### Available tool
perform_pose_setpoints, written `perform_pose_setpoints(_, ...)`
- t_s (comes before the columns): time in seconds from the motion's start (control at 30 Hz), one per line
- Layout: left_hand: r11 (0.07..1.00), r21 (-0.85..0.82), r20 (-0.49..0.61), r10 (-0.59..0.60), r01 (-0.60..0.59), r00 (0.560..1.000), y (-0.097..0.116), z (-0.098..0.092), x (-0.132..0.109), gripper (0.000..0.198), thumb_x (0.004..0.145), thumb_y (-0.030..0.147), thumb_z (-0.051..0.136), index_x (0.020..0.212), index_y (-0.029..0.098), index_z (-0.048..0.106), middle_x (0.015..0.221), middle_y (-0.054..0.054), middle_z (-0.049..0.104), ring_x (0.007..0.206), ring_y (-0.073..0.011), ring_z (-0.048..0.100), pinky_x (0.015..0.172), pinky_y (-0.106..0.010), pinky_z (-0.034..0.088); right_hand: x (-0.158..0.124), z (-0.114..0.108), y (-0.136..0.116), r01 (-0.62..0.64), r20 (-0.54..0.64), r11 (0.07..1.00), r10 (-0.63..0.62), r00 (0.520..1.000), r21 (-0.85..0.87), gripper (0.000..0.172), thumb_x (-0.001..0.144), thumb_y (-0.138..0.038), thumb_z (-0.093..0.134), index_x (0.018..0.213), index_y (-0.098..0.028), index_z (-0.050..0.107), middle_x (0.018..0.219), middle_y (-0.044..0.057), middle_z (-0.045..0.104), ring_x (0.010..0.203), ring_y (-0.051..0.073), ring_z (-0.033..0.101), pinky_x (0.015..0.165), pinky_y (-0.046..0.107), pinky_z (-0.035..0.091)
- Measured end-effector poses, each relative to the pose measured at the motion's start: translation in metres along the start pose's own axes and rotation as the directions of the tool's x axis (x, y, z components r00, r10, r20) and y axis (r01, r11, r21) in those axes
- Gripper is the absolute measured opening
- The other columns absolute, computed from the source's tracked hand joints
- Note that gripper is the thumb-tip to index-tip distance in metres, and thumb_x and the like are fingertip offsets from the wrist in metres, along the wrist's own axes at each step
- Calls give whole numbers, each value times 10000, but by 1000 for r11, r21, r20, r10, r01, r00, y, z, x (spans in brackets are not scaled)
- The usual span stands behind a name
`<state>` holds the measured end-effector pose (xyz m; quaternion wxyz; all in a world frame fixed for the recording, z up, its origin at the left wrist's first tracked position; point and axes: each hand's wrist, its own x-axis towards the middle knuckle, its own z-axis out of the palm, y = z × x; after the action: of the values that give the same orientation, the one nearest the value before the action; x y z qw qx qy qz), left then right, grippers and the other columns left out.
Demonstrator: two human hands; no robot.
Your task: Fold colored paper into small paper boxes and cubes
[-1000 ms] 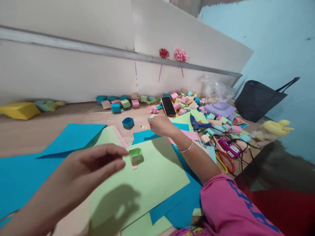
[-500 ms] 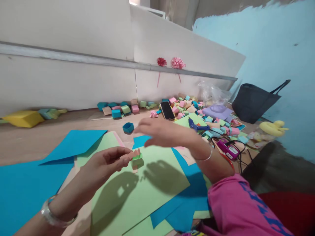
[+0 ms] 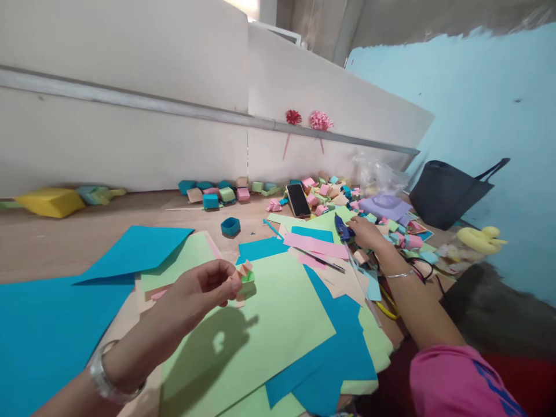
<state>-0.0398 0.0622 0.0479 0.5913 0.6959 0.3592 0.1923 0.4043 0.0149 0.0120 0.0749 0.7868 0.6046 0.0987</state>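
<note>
- peach paper (image 3: 247, 267), creased and folded, sits in the left hand (image 3: 197, 289) in the head view; that grip is pinched, thumb and fingers together on its near side.
- just beyond the fingertips, a small green box (image 3: 248, 282) stands over a large pale green sheet (image 3: 282, 324); the peach paper overlaps it in sight, so i cannot tell whether they touch.
- the right hand (image 3: 367, 233) is at a blue glue gun (image 3: 342, 229), fingers by its handle; whether that grip is closed around it i cannot tell.
- the peach paper looks very light and thin, easily crushed out of its creases; a gentle hold on one flat edge should serve best.
- the green box is likely light too, with thin walls that could buckle; two opposite sides, low down, seem the place to take it.
- the glue gun is probably heavier and stiffer, with a tip that may be hot; the handle is the safe part.
- also on the surface (image 3: 130, 217): a blue box (image 3: 230, 226), a pink strip (image 3: 317, 246) and a phone (image 3: 298, 201).
</note>
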Motion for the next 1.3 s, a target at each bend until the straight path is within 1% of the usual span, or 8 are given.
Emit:
perform_pose_setpoints(0.27, 999, 33, -1, -19, 19, 1000, 0, 6, -1, 358, 828, 529, 583, 726, 187, 549, 738, -14, 572, 703, -158, 511, 633, -253, 412, 3, 0, 16, -17, -173, 939, 81, 982, 344, 246, 866, -329, 623, 1025, -142, 630, 1079, 87, 631, 969, 198, 606, 855, 381, 502)
perform_pose_setpoints(0.47, 1000, -4, 15, -19, 19, 1000, -6, 10, 2, 329, 847, 518, 566, 809, 193, 608, 764, -11, 579, 710, -148, 519, 634, -242, 405, -20, -42, 38, 38, -388, 717, 331, 860, 696, 334, 853, -419, 495, 947, -144, 659, 855, 54, 670, 779, 209, 621, 692, 347, 506)
perform_pose_setpoints(0.63, 998, -36, -72, -53, 51, 996, -4, 16, 1, 395, 830, 555, 552, 774, 168, 605, 717, -18, 579, 652, -142, 508, 589, -240, 406, -53, -57, -11, 196, -332, 415, 285, 899, 888, 408, 905, -471, 381, 1118, -204, 605, 951, 69, 682, 688, 166, 616, 579, 293, 500)
perform_pose_setpoints(0.77, 998, -66, -126, -31, 23, 992, -4, 21, 0, 364, 834, 500, 553, 734, 152, 584, 668, -12, 568, 587, -123, 501, 559, -234, 420, -89, -60, -79, 159, -160, 93, 9, 987, 983, 350, 852, -494, 545, 979, -201, 689, 880, 86, 712, 729, 208, 658, 657, 333, 544)
perform_pose_setpoints(0.87, 998, -55, -177, 8, -18, 984, -8, 23, 1, 303, 841, 455, 553, 820, 157, 601, 633, 9, 538, 552, -108, 487, 485, -203, 380, -107, -62, -117, 121, -74, 172, -255, 964, 978, 333, 812, -487, 622, 941, -194, 712, 888, 94, 717, 766, 223, 663, 649, 312, 546)
perform_pose_setpoints(0.93, 998, -46, -201, 39, -50, 979, -11, 23, 3, 274, 844, 431, 556, 909, 170, 606, 643, 15, 542, 544, -101, 484, 453, -189, 358, -111, -61, -130, 148, -65, 250, -313, 948, 957, 345, 826, -516, 592, 908, -202, 709, 855, 70, 708, 729, 195, 647, 636, 285, 536)
perform_pose_setpoints(1.17, 999, 36, -163, 13, -8, 986, -18, 25, 4, 316, 909, 441, 456, 788, 168, 558, 670, 1, 584, 469, -70, 452, 420, -186, 330, -108, -40, -135, 90, -2, 380, -225, 974, 921, 482, 854, -601, 486, 875, -179, 718, 862, 87, 711, 809, 229, 641, 727, 324, 536)
perform_pose_setpoints(1.3, 987, 118, -153, 126, -109, 980, -19, 26, 4, 342, 904, 420, 470, 699, 161, 557, 670, -7, 583, 538, -85, 481, 451, -190, 338, -109, -42, -141, 51, 42, 423, -207, 978, 905, 507, 813, -633, 511, 825, -172, 721, 827, 85, 717, 780, 238, 647, 696, 315, 543)
